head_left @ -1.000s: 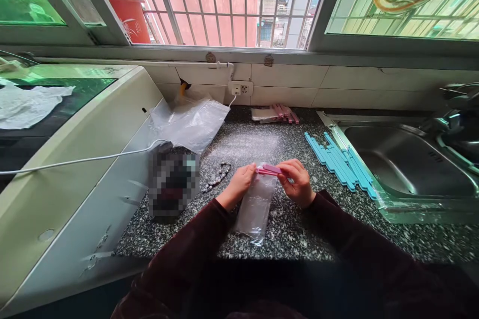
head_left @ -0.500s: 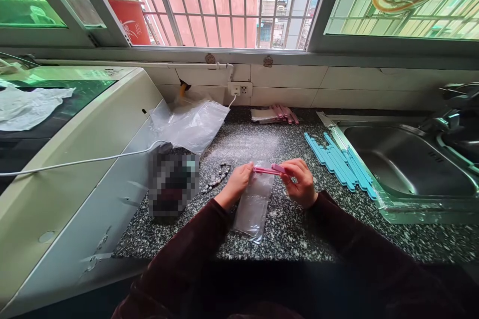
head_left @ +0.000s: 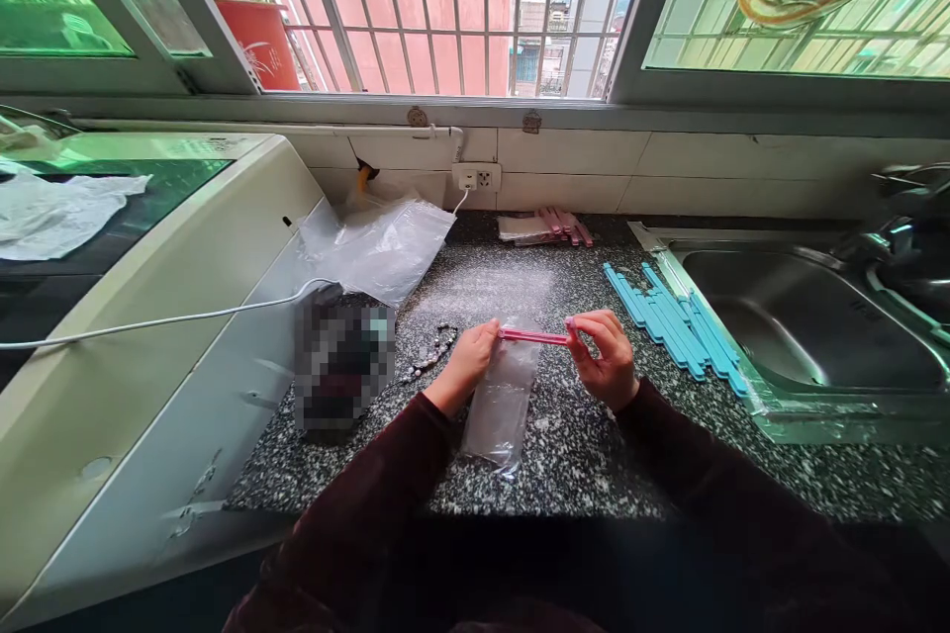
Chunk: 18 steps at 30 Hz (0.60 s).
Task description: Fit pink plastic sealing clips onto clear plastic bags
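A pink bag sealing clip [head_left: 532, 337] lies across the upper part of a clear plastic bag [head_left: 502, 406] on the speckled counter. My left hand [head_left: 475, 356] is closed on the clip's left end, with its fingertips also at the bag's upper edge. At the clip's right end, my right hand [head_left: 605, 356] has thumb and forefinger pinched together, a bit of pink showing between them. Its other fingers are curled, and the clip's end disappears behind them. A beaded string [head_left: 431, 356] rests just left of my left hand.
Several blue clips [head_left: 668, 321] lie beside the steel sink [head_left: 808, 316]. Pink clips and flat bags [head_left: 545, 226] sit near the wall. A plastic sheet [head_left: 378, 242], a pixelated dark object [head_left: 345, 366] and a white cable [head_left: 185, 318] are on the left.
The pink piece that stood up at an angle in my right hand no longer shows that way; the clip looks straight across the bag. My right hand has shifted slightly right.
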### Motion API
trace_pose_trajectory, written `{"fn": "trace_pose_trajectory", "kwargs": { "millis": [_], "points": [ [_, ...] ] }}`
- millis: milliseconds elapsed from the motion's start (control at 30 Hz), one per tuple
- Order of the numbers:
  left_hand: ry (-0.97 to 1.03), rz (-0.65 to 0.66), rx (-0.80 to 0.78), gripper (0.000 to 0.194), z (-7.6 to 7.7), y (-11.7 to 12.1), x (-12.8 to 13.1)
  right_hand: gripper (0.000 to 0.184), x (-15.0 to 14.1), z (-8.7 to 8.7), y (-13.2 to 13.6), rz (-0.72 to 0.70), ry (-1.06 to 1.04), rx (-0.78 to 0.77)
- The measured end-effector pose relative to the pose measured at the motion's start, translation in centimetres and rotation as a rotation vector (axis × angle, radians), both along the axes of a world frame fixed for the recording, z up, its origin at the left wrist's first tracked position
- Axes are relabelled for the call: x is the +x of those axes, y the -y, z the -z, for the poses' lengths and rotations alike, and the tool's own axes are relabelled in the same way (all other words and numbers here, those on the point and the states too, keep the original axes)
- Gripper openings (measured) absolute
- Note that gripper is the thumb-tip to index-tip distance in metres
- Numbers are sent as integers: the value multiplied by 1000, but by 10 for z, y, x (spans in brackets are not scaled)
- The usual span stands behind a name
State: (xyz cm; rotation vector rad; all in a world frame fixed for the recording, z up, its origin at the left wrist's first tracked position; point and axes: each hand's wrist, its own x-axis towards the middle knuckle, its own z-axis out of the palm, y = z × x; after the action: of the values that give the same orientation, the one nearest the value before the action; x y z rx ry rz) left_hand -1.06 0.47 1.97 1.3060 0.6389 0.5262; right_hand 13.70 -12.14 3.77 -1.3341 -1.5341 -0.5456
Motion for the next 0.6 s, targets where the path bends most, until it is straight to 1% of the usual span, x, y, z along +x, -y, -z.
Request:
{"fn": "trace_pose_trajectory", "kwargs": {
  "millis": [200,333,467,600],
  "points": [
    [8,-32,-64,40,-3,1,1,19,2,-2,0,-16,-3,37],
    [20,-46,-84,38,-1,0,1,19,3,-2,1,-4,-6,43],
    [37,-60,-80,37,3,-2,1,18,5,0,1,5,-14,46],
    [56,-65,-61,36,2,-4,1,17,8,0,3,16,-13,47]
  ]
}}
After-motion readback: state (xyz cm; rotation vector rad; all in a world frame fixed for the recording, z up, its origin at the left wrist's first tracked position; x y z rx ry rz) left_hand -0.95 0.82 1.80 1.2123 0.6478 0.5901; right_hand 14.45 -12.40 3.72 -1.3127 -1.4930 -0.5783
